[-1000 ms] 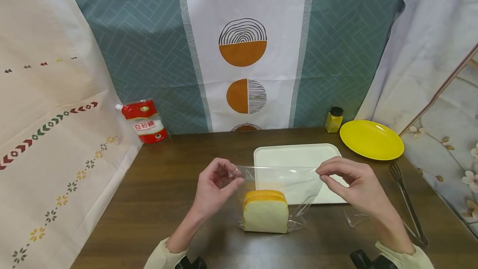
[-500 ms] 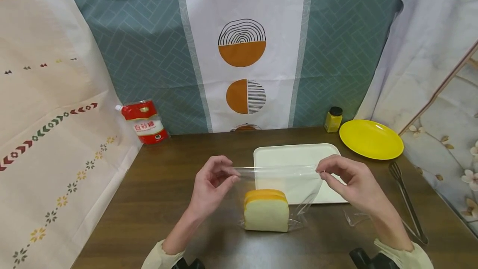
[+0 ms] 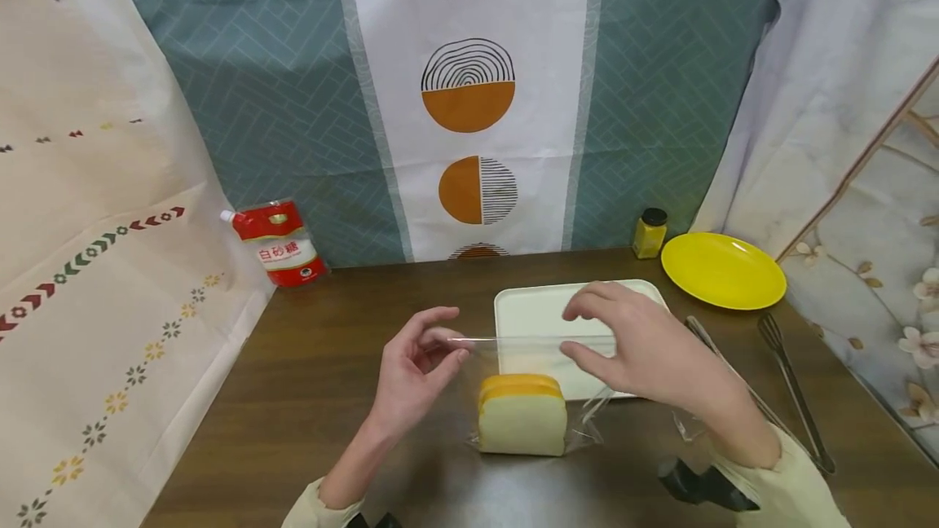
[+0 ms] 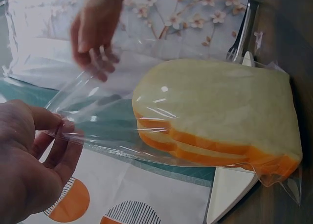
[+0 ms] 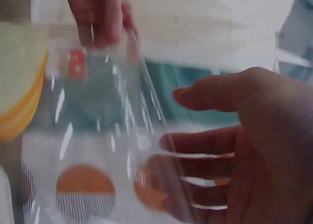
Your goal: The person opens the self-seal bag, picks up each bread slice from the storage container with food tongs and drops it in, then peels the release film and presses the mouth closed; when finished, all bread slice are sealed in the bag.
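Slices of bread (image 3: 522, 424) stand upright inside a clear plastic bag (image 4: 110, 123), its upper edge drawn out in a line above them. My left hand (image 3: 412, 377) pinches the left end of that edge between thumb and fingers, as the left wrist view shows. On the other side, my right hand (image 3: 649, 349) has its thumb and fingers spread apart, with the bag's edge passing close to the fingertips. In the right wrist view the clear film overlaps the fingers (image 5: 205, 141), and nothing is pinched there.
Behind the bread lies a white tray (image 3: 528, 312). A yellow plate (image 3: 722, 271), a yellow jar (image 3: 650, 236) with a black lid and metal tongs (image 3: 798, 398) are on the right. A red sugar pouch (image 3: 286, 247) leans at the back left.
My right hand has let go of the bag's right end, parted its fingers and moved left over the tray. The left hand keeps its pinch. The bread has stayed in place.
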`<state>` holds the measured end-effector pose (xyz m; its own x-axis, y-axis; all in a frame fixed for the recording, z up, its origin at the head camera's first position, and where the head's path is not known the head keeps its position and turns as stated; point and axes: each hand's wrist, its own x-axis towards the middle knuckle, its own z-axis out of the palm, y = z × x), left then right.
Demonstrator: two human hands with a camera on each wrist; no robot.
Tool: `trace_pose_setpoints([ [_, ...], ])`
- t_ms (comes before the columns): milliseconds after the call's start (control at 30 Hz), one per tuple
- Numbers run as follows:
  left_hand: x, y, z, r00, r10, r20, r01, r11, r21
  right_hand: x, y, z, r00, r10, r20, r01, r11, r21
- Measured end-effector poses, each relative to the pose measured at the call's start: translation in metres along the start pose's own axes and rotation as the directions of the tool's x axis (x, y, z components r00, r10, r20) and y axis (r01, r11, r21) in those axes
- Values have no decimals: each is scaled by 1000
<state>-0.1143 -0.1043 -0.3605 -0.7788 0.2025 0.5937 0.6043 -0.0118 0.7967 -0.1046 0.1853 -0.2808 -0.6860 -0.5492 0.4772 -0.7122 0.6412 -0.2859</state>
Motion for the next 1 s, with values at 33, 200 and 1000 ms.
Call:
trace_pose_setpoints([
  [33,0,1,0,1000,-2,-1,2,1000,2,11,-8,2,999,-7,52,8,999,-33],
  [200,-2,1,-1,1000,-6,4,6,1000,2,58,-34,22,943,-22,332,52,995,-83],
  [1000,-5,-2,-4,999,-47,20,48,999,-8,82,-44,43,908,-53,416,50,999,17],
])
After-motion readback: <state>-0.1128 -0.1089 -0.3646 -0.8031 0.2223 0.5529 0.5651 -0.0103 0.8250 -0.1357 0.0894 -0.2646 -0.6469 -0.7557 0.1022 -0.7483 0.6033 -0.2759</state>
